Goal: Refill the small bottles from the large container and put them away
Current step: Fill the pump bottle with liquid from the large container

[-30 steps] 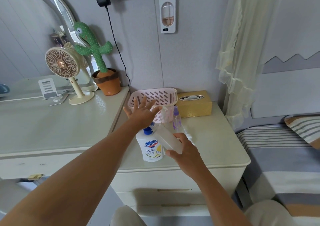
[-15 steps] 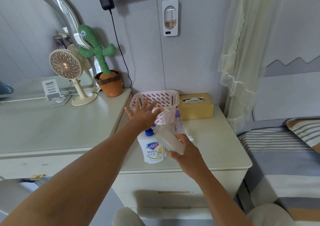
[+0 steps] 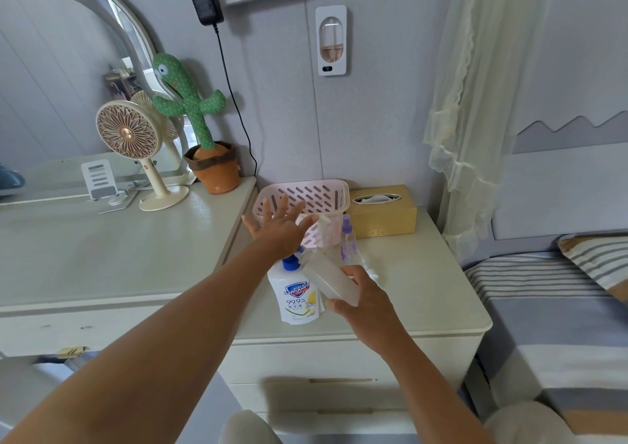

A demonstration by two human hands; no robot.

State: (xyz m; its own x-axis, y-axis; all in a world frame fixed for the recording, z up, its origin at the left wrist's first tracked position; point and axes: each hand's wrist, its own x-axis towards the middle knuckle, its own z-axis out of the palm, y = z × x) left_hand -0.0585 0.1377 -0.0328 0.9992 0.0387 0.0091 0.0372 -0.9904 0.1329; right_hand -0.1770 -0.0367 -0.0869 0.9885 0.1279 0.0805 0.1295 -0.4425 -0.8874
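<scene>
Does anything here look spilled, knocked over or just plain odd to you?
No spill or damage shows. Only the frosted bottle is askew: the right hand grips it slanted, neck beside the blue cap of the soap container. The purple spray bottle stands upright.

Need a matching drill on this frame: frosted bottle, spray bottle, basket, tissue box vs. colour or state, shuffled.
Things:
1. frosted bottle
2. spray bottle
3. basket
4. tissue box

Colour or state:
A. gold
B. tilted, gripped by the right hand
C. pink, slotted wall
D. upright, purple top

Pairs: 1-B, 2-D, 3-C, 4-A.
</scene>
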